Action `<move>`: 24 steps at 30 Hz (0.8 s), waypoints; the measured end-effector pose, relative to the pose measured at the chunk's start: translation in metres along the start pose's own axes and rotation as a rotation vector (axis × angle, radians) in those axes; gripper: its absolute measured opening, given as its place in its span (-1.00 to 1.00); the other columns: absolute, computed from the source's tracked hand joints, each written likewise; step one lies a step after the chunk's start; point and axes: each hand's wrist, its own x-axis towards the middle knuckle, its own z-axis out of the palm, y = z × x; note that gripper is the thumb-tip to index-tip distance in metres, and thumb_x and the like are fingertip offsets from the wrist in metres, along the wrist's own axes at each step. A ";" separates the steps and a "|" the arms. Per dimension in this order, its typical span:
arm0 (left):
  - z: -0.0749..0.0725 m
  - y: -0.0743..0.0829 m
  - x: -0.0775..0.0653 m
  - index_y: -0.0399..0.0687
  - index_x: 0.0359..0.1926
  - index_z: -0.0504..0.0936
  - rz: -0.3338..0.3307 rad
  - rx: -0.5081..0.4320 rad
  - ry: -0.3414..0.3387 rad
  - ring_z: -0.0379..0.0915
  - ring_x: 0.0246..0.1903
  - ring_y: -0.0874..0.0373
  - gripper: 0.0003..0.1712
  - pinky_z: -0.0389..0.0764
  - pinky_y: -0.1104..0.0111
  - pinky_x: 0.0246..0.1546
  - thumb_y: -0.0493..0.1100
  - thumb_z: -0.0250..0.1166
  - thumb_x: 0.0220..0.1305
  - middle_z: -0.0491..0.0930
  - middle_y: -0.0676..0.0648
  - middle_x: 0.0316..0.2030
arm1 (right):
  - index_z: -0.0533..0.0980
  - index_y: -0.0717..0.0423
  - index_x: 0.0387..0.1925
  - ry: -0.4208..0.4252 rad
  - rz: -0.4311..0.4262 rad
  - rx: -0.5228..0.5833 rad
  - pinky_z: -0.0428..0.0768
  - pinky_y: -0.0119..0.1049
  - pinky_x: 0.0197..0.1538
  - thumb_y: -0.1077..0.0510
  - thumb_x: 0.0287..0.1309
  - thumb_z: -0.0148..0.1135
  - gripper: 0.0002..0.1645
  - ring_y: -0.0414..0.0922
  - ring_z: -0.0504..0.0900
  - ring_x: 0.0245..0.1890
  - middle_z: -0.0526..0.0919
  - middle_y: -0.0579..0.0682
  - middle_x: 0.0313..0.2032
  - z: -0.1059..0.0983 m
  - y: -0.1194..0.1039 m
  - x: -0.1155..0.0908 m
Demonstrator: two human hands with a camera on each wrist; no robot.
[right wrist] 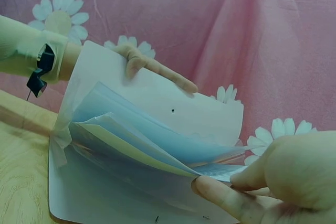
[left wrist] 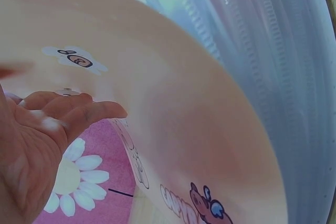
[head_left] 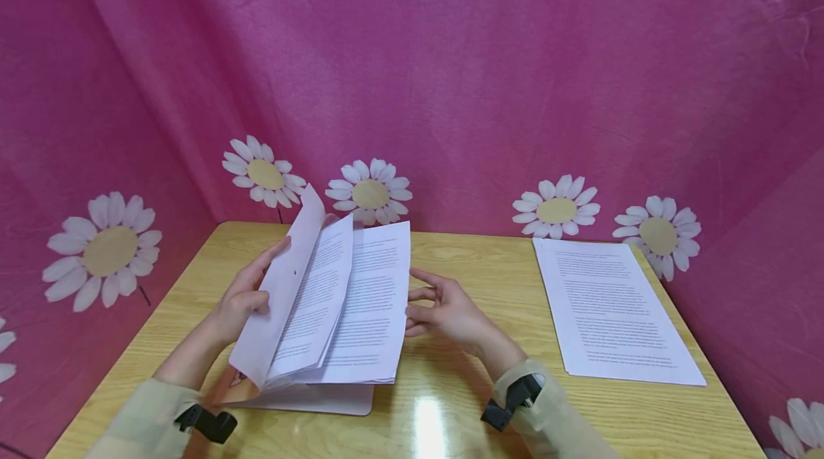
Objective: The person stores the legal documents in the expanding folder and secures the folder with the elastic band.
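A display folder (head_left: 277,302) with a pale inside stands partly opened at the left of the table. Its peach outer cover (left wrist: 173,103) bears cartoon pictures, and clear plastic pockets (left wrist: 273,77) show beyond it. My left hand (head_left: 241,302) props the raised cover from outside, fingers extended along it. Printed sheets (head_left: 367,302) fan out inside the folder. At their right edge my right hand (head_left: 450,309) pinches the sheets between thumb and fingers; the right wrist view shows the fingertips (right wrist: 205,184) where the page edges meet.
A stack of printed paper (head_left: 618,312) lies at the right of the wooden table (head_left: 476,387). Pink cloth (head_left: 450,87) with daisy prints hangs behind and at both sides. Each wrist wears a small black camera (head_left: 207,422).
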 end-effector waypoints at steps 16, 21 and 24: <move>0.000 -0.001 0.001 -0.19 0.67 0.11 0.003 0.012 -0.004 0.35 0.19 0.06 0.08 0.49 0.41 0.09 -0.44 0.00 -0.01 0.29 -0.10 0.45 | 0.04 0.29 0.64 0.014 -0.011 -0.068 0.74 0.01 -0.10 0.55 0.33 0.19 -0.04 0.02 0.78 -0.31 0.61 0.35 0.10 0.011 0.002 0.014; -0.001 -0.002 0.001 -0.17 0.67 0.12 0.016 0.007 -0.010 0.35 0.19 0.07 0.05 0.48 0.42 0.09 -0.43 0.00 0.04 0.31 -0.08 0.45 | 0.05 0.28 0.64 0.018 -0.012 -0.085 0.74 0.00 -0.11 0.54 0.33 0.21 -0.04 0.02 0.78 -0.30 0.61 0.34 0.09 0.015 0.001 0.018; -0.001 -0.001 0.002 -0.18 0.67 0.11 0.013 0.016 -0.010 0.34 0.21 0.07 0.04 0.47 0.42 0.10 -0.42 0.01 0.06 0.29 -0.08 0.46 | 0.07 0.26 0.64 0.030 -0.004 -0.109 0.75 -0.02 -0.13 0.52 0.32 0.23 -0.04 0.02 0.78 -0.30 0.62 0.32 0.09 0.018 0.001 0.021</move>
